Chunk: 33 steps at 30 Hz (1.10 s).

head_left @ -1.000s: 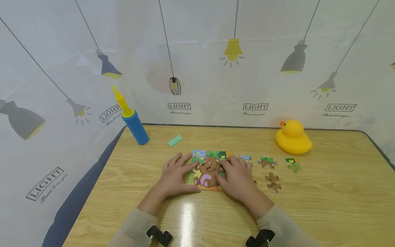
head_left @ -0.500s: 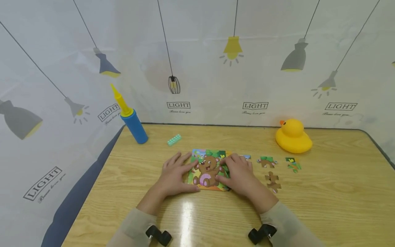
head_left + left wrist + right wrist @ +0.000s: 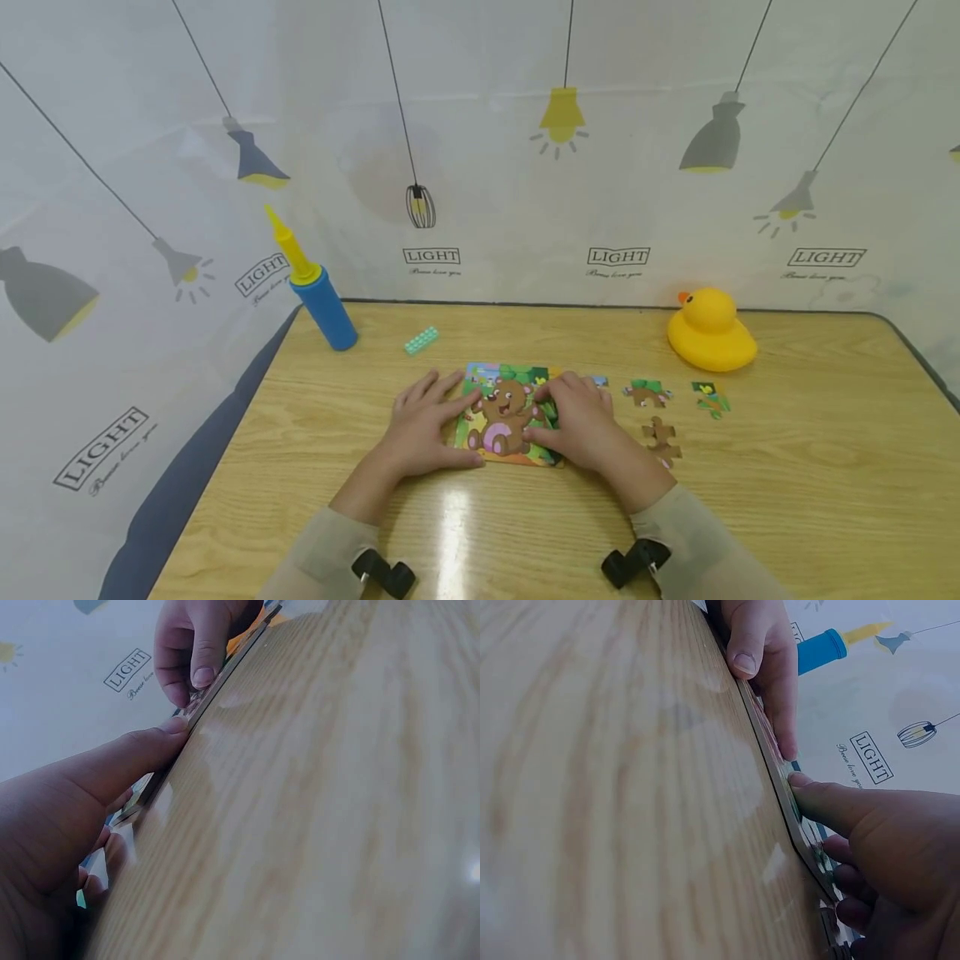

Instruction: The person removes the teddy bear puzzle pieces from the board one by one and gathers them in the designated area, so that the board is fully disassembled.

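A jigsaw puzzle (image 3: pixel 501 437) with a brown bear picture lies on the wooden table in front of me. Its left side is framed by my left hand (image 3: pixel 423 425), fingers spread and fairly straight, with the thumb at the near edge. On the right part my right hand (image 3: pixel 585 425) grips the puzzle, thumb and index fingertip apart on the picture and the other fingers curled by the far right edge. Green picture shows between that thumb and index finger. The right wrist view shows the right thumb (image 3: pixel 832 802) on top of the thin board; the palm hides the puzzle's right end.
Loose puzzle pieces lie to the right: a green and brown one (image 3: pixel 648 392), a brown one (image 3: pixel 662 440) and a green one (image 3: pixel 710 400). A yellow rubber duck (image 3: pixel 712 333), a mint toy brick (image 3: pixel 422 340) and a blue pump (image 3: pixel 324 308) stand along the back.
My right hand has shifted slightly right and its thumb and index finger have spread, so more of the puzzle's right side shows. My left hand stays in place.
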{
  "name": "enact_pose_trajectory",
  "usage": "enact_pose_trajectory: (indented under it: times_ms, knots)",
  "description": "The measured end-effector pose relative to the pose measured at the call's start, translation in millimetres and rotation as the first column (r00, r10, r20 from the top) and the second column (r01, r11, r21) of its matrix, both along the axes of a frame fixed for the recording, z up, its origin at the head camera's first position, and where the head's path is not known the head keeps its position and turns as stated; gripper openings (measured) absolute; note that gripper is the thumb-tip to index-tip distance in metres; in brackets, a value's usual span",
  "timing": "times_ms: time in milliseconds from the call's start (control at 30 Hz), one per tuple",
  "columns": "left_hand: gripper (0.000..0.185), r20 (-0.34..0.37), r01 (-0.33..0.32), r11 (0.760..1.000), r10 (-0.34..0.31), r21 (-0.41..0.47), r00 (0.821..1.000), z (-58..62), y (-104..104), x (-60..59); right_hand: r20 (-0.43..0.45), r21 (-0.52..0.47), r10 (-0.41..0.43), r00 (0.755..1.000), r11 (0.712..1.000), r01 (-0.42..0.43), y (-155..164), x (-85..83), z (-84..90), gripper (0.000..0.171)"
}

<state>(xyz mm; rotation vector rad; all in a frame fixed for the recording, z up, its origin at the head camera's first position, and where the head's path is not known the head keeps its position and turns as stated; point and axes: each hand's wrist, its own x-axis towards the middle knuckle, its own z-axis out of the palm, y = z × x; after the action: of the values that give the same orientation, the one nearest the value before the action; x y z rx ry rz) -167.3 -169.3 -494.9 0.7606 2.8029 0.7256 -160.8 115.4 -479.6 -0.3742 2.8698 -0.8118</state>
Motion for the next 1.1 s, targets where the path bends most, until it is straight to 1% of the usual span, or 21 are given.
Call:
enact_pose_trajectory:
  times_ms: [167,300,567,667,767,833,933,1000,1100]
  knots:
    - [0.102,0.009,0.001,1.000,-0.001,-0.019,1.000,-2.6,-1,-1.0,-0.008,-0.031,-0.019,1.000,0.999,0.019,0,-0.1,-0.8,0.052]
    - [0.102,0.007,0.003,1.000,-0.003,-0.008,1.000,-3.2,-1,-1.3,-0.022,-0.042,-0.023,1.000,0.999,0.022,-1,0.8,-2.3,0.052]
    - [0.102,0.006,0.006,1.000,-0.006,-0.015,1.000,-3.4,-1,-1.4,-0.083,-0.037,0.027,0.996,0.999,-0.031,0,1.2,-8.4,0.037]
    - [0.102,0.001,0.006,1.000,-0.006,-0.011,1.000,-3.0,-1,-1.0,-0.104,-0.057,0.044,0.994,0.997,-0.050,0,2.2,-8.9,0.036]
    - [0.102,-0.004,0.005,1.000,-0.006,-0.010,1.000,-3.4,-1,-0.9,-0.150,-0.086,0.051,0.987,0.994,-0.064,1,4.1,-9.3,0.039]
    - [0.102,-0.006,0.006,1.000,-0.006,-0.009,1.000,-4.0,-1,-1.0,-0.196,-0.111,0.048,0.979,0.991,-0.071,1,6.2,-10.3,0.040]
    - [0.103,-0.001,0.006,1.000,-0.006,-0.013,1.000,-5.0,-1,-1.3,-0.279,-0.143,0.048,0.959,0.986,-0.091,1,9.5,-14.4,0.039]
    - [0.103,0.000,0.006,1.000,-0.006,-0.011,1.000,-5.0,-1,-1.2,-0.340,-0.165,0.052,0.939,0.980,-0.114,2,11.3,-17.9,0.037]
    - [0.103,0.001,0.005,1.000,-0.005,-0.006,1.000,-4.6,-1,-0.8,-0.438,-0.193,0.062,0.897,0.968,-0.162,4,12.8,-23.6,0.033]
